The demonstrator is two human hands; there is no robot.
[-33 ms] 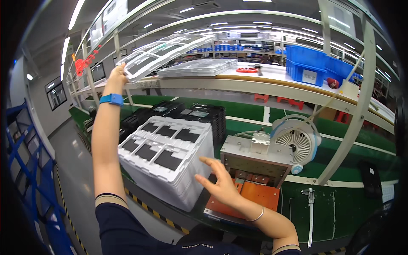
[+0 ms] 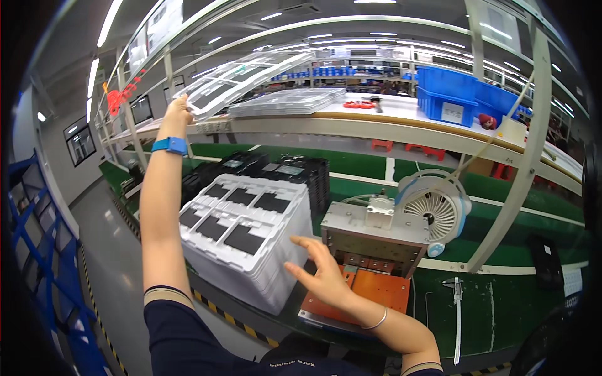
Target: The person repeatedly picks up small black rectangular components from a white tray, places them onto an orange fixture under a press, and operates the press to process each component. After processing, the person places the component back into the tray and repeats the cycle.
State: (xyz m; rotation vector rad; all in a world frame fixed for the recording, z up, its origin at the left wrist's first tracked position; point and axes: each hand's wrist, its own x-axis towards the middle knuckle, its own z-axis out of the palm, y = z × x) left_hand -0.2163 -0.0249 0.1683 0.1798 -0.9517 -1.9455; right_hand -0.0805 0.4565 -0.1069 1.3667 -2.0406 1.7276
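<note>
My left hand (image 2: 179, 111), a blue band on its wrist, is raised at the far left. Its fingers grip the near-left corner of a white compartment tray (image 2: 241, 86), which is held tilted by the shelf. Below stands a tall stack of white trays (image 2: 266, 263), with dark flat rectangular pieces in the top one's compartments. Just right of this stack hovers my right hand (image 2: 325, 276), thumb and fingers apart, holding nothing. Beneath and beside it is a press-like fixture (image 2: 376, 233) with an orange base plate (image 2: 376, 293).
Clear trays (image 2: 291, 102) lie on the shelf near red-handled scissors (image 2: 359, 104) and blue bins (image 2: 446, 94). Black trays (image 2: 307, 178) are stacked behind the white ones. A fan (image 2: 433, 213), a caliper (image 2: 458, 313) and an upright post (image 2: 514, 150) are on the right.
The view has shifted slightly. My left hand still grips the tray, and my right hand stays open beside the stack.
</note>
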